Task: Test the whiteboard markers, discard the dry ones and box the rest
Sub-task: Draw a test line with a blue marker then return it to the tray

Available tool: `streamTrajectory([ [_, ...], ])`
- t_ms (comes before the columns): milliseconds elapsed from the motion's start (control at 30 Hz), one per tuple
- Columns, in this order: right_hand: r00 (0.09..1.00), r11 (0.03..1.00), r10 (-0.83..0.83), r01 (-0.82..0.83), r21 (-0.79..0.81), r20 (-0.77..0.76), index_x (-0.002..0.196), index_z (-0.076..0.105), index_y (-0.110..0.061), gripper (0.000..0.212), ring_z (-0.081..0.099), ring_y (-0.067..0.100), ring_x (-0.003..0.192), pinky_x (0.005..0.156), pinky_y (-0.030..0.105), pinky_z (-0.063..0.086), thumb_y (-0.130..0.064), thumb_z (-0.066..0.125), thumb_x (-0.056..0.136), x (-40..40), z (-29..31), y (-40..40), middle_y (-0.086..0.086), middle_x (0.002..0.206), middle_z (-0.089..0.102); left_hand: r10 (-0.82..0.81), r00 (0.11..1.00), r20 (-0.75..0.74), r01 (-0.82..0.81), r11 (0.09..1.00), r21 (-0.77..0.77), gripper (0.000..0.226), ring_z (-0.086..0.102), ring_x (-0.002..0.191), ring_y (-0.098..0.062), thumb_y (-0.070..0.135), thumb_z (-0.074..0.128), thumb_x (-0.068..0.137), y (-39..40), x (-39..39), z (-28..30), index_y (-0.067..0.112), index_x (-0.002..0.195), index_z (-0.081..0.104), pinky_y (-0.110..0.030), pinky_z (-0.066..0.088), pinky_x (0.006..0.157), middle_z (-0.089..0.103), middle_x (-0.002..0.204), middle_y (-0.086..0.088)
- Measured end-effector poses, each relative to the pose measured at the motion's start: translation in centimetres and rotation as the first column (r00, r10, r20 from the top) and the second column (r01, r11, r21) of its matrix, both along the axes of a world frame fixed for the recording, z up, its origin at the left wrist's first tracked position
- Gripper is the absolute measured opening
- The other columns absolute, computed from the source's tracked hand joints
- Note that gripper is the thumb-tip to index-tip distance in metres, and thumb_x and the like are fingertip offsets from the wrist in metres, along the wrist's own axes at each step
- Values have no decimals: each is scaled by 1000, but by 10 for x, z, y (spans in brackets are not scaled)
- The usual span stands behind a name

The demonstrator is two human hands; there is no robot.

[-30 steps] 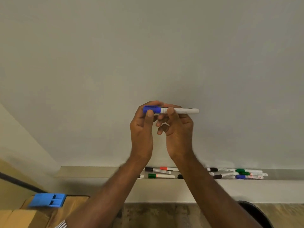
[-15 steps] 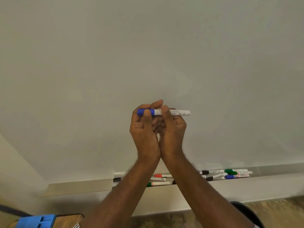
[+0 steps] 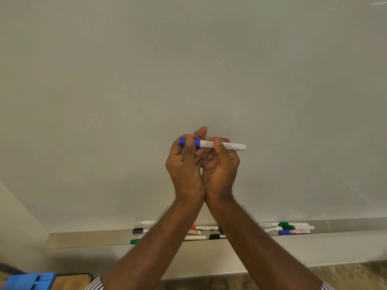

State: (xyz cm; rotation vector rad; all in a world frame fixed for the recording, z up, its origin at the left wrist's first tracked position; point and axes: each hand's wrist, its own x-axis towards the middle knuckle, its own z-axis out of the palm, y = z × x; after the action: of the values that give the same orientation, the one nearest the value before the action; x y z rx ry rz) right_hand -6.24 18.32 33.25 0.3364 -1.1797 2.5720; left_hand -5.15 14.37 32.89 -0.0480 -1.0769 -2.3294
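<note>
The left hand (image 3: pixel 185 164) pinches the blue cap (image 3: pixel 188 142) of the marker (image 3: pixel 211 144), held level before the whiteboard (image 3: pixel 188 70); the right hand (image 3: pixel 222 164) grips its white barrel. Best to pull straight apart along the barrel, without twisting, and keep the cap in hand. More markers (image 3: pixel 293 228) lie in the tray (image 3: pixel 345 235) below.

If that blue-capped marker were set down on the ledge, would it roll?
Probably: the blue-capped marker has a smooth round barrel. It looks stiff and light, pinched level by the left hand and right hand. The ledge might stop it.
</note>
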Motion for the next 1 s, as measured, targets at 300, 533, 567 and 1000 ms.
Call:
streamTrajectory([
  [300, 1000, 999, -27, 27, -22, 6, 80, 73, -23, 24, 71, 17, 76, 75, 27, 60, -20, 53, 93, -8, -7, 19, 0, 77, 70, -17, 998, 63, 14, 999, 46, 42, 73, 107, -23, 35, 57, 88, 19, -4, 0, 6, 116, 66, -33, 59, 90, 76, 114, -5],
  [533, 993, 971, -78, 97, -218, 94, 92, 61, -10, 26, 62, 18, 55, 47, 27, 53, -18, 40, 105, -15, -5, 32, 4, 65, 66, -39, 997, 62, 23, 972, 233, 30, 71, 111, -21, 28, 55, 96, 22, -8, 14, 8, 116, 64, -33, 58, 95, 75, 116, -7],
  [567, 994, 975, -80, 93, -204, 72, 94, 60, -10, 25, 62, 18, 56, 47, 27, 53, -18, 39, 106, -16, -4, 33, 4, 67, 66, -9, 998, 57, 0, 987, 162, 29, 71, 112, -21, 28, 54, 96, 26, -8, 14, 8, 116, 64, -34, 57, 96, 75, 117, -7],
  [1000, 956, 995, -96, 83, -58, -277, 94, 60, -9, 16, 60, 19, 59, 45, 24, 49, -18, 47, 97, -26, 78, 48, 6, 71, 65, 94, 815, -572, -457, 711, -534, 16, 71, 109, -30, 18, 40, 106, -23, -38, 86, 24, 100, 54, -49, 55, 94, 74, 101, -16],
])
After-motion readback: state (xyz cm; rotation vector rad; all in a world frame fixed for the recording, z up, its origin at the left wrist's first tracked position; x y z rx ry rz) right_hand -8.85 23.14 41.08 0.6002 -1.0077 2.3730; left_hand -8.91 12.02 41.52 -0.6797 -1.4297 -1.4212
